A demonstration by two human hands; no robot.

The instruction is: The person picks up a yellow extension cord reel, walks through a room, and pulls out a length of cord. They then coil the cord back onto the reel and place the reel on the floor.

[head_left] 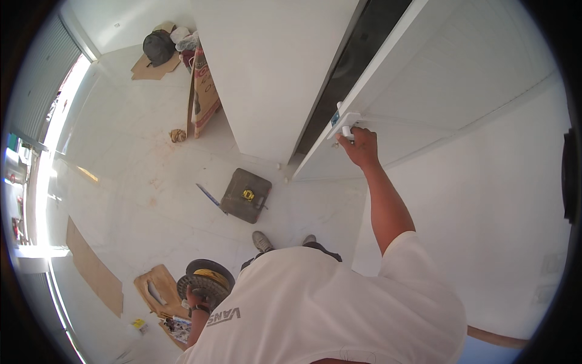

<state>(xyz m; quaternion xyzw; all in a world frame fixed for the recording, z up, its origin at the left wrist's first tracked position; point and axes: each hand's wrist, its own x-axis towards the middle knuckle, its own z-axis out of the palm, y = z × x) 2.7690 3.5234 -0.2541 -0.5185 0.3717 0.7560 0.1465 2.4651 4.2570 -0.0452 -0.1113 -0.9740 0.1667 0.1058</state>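
Observation:
My right hand is closed around the white lever handle of a white door. The door stands ajar, and a dark gap shows along its edge beside the wall. Low at my left side, my left hand grips a black reel wound with something yellow, perhaps cable. Part of that hand is hidden by the reel's flange. On the floor ahead of my feet lies a dark tool case, with a yellow tape measure on top of it.
A thin blue strip lies beside the case. Cardboard and a brown board rest on the floor at left. Farther off, a cardboard box stands against the white wall, near a dark cap.

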